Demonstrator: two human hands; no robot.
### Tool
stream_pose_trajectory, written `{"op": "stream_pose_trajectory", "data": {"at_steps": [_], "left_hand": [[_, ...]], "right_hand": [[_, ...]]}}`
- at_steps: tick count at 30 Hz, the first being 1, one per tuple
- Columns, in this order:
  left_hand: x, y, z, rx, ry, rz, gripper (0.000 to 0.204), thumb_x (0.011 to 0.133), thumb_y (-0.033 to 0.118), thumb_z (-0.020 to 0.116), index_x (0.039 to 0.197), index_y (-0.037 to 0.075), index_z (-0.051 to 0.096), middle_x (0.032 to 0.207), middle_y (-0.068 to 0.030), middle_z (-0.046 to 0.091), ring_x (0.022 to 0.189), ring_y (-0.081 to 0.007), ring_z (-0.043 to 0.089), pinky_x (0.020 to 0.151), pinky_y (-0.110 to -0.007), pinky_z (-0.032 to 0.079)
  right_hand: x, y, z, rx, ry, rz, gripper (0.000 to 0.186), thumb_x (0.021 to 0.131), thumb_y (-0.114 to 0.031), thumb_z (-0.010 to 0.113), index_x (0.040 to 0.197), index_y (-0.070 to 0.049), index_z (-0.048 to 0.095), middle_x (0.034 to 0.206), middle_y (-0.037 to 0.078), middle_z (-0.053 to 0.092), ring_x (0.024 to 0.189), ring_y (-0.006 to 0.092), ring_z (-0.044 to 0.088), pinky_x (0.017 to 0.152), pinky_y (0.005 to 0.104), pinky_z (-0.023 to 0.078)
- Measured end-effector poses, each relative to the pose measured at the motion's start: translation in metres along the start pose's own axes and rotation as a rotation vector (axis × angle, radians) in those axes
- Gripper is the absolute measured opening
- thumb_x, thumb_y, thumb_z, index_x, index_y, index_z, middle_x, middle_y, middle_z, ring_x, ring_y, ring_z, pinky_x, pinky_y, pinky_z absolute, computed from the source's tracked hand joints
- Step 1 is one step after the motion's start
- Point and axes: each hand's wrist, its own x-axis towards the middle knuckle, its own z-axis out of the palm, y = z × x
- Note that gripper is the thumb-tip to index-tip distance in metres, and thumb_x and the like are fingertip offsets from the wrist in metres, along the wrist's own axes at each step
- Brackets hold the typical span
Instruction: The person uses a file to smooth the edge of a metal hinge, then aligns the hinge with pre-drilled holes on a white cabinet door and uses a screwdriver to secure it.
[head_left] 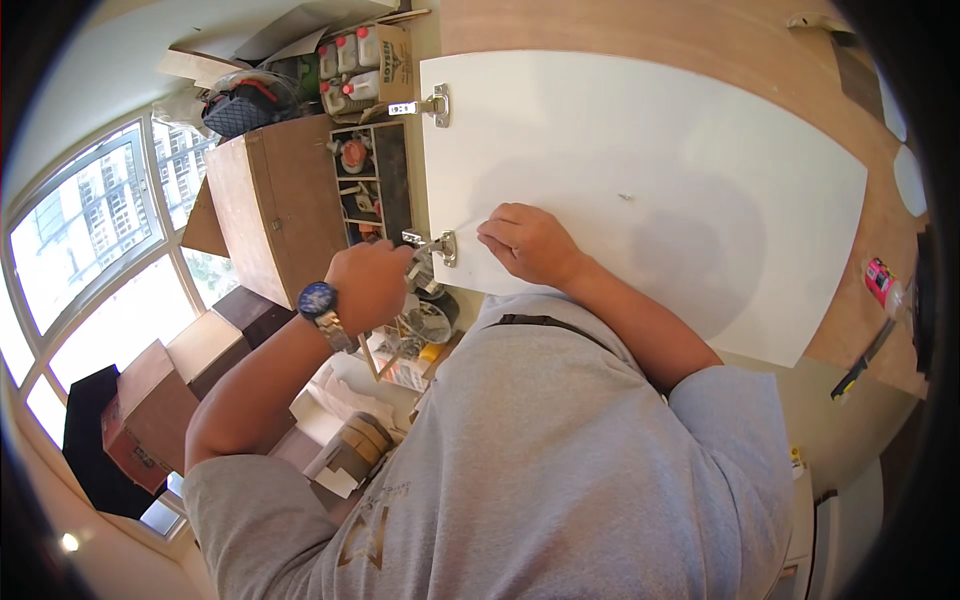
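Note:
A white cabinet door (pixel 600 120) lies flat in front of me on a brown wooden surface. Two metal cup hinges are fixed along its left edge, an upper hinge (pixel 441 105) and a lower hinge (pixel 448 249). My left hand (pixel 372 282) is closed just beyond that edge, beside the lower hinge; what its fingers hold is hidden. Over the door, my right hand (pixel 530 242) has its fingertips pinched together, right of the same hinge. Something thin and pale seems to run between the two hands, too faint to name. A small metal piece like a screw (pixel 625 197) rests on the door.
Left of the door stand a wooden cabinet (pixel 290 200) and a shelf (pixel 365 180) with tools. A carton of white jugs (pixel 360 65) sits at the back left. On the right are a pink-labelled bottle (pixel 882 280) and a black-and-yellow tool (pixel 858 370).

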Motion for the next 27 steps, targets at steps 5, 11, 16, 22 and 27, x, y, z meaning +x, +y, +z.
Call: {"op": "stream_pose_trajectory", "data": {"at_steps": [5, 11, 16, 22, 27], "left_hand": [[-0.001, -0.002, -0.019, -1.495, -0.185, -0.724, 0.045, 0.077, 0.008, 0.057, 0.121, -0.001, 0.057, 0.095, -0.0146, 0.068, 0.075, -0.0269, 0.065, 0.061, -0.038, 0.051], [-0.007, -0.004, 0.021, -0.484, -0.052, -0.199, 0.04, 0.078, 0.009, 0.057, 0.116, -0.004, 0.059, 0.096, -0.0141, 0.067, 0.07, -0.0255, 0.065, 0.057, -0.036, 0.051], [-0.009, 0.011, 0.009, -0.087, 0.072, -0.008, 0.035, 0.078, 0.007, 0.057, 0.111, -0.003, 0.061, 0.091, -0.0142, 0.066, 0.068, -0.0259, 0.064, 0.059, -0.034, 0.053], [-0.005, -0.001, 0.004, -1.089, -0.004, -0.485, 0.035, 0.078, 0.008, 0.06, 0.111, -0.004, 0.061, 0.086, -0.0147, 0.067, 0.064, -0.0266, 0.064, 0.057, -0.032, 0.052], [-0.004, 0.002, 0.011, -0.504, 0.048, -0.117, 0.033, 0.078, 0.007, 0.059, 0.108, -0.005, 0.061, 0.087, -0.0145, 0.067, 0.064, -0.027, 0.064, 0.055, -0.033, 0.051]], "right_hand": [[-0.001, 0.002, -0.001, 0.032, 0.014, 0.008, 0.006, 0.081, -0.006, 0.07, 0.083, -0.004, 0.065, 0.081, 0.008, 0.063, 0.073, 0.0262, 0.062, 0.064, 0.0363, 0.051], [0.002, 0.0, -0.001, 0.024, 0.01, -0.025, 0.005, 0.081, -0.007, 0.069, 0.083, -0.004, 0.065, 0.081, 0.008, 0.062, 0.072, 0.0262, 0.062, 0.064, 0.0356, 0.051], [-0.001, 0.004, 0.003, 0.02, -0.009, 0.007, 0.007, 0.082, -0.011, 0.068, 0.08, -0.004, 0.065, 0.08, 0.008, 0.062, 0.074, 0.0265, 0.062, 0.066, 0.0372, 0.051], [-0.001, 0.003, 0.001, 0.035, 0.005, -0.002, 0.005, 0.081, -0.007, 0.07, 0.083, -0.004, 0.066, 0.081, 0.008, 0.063, 0.073, 0.0266, 0.062, 0.064, 0.0363, 0.051], [0.001, -0.001, 0.0, 0.02, 0.005, -0.016, 0.005, 0.082, -0.007, 0.069, 0.083, -0.003, 0.066, 0.081, 0.009, 0.062, 0.072, 0.0266, 0.062, 0.064, 0.036, 0.051]]}}
